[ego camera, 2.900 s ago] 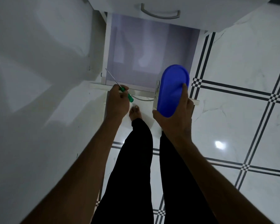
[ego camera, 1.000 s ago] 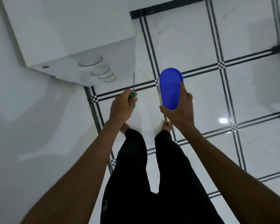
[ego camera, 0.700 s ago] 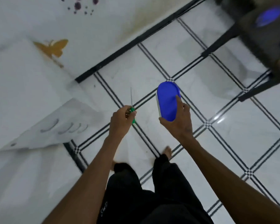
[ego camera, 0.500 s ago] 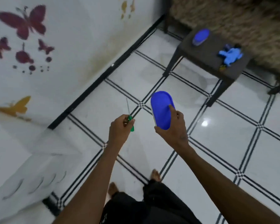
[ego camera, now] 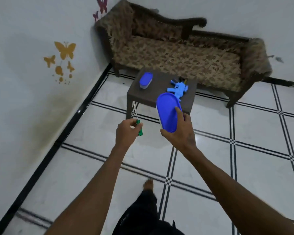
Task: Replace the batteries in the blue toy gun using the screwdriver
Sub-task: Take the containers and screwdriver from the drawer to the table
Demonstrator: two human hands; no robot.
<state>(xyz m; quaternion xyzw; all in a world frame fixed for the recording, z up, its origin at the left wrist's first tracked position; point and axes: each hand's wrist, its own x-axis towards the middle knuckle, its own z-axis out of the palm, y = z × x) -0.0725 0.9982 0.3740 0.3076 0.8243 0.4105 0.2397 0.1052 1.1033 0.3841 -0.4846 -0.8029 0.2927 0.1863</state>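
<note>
The person stands on the white tiled floor (ego camera: 244, 167) with both arms held out in front. The left hand (ego camera: 127, 133) is curled tight round the green handle of the screwdriver (ego camera: 139, 128). The thin metal shaft sticks up past the fingers (ego camera: 134, 122) and points away from the person. The right hand (ego camera: 180, 131) holds a blue-lidded box (ego camera: 167, 112). The thumb lies flat on top of the blue lid and the other fingers wrap under the box, where I cannot see them. The box tips up on its side, so the lid faces the left hand. The two hands are near each other but do not touch. Far past the fingertips of both hands stands a small dark table (ego camera: 159, 92). The blue toy gun (ego camera: 178, 88) lies on the table, just beyond the top of the held box and well apart from both hands. Some small dark bits lie beside the gun, but they are too small for me to tell what they are. A second blue-lidded box (ego camera: 146, 80) sits on the table too, on the side past the screwdriver tip. Behind the table is a brown patterned sofa (ego camera: 185, 55). Gold butterfly stickers (ego camera: 63, 55) dot the wall off to the left-hand side. One bare foot (ego camera: 148, 184) shows on the floor below the arms.
</note>
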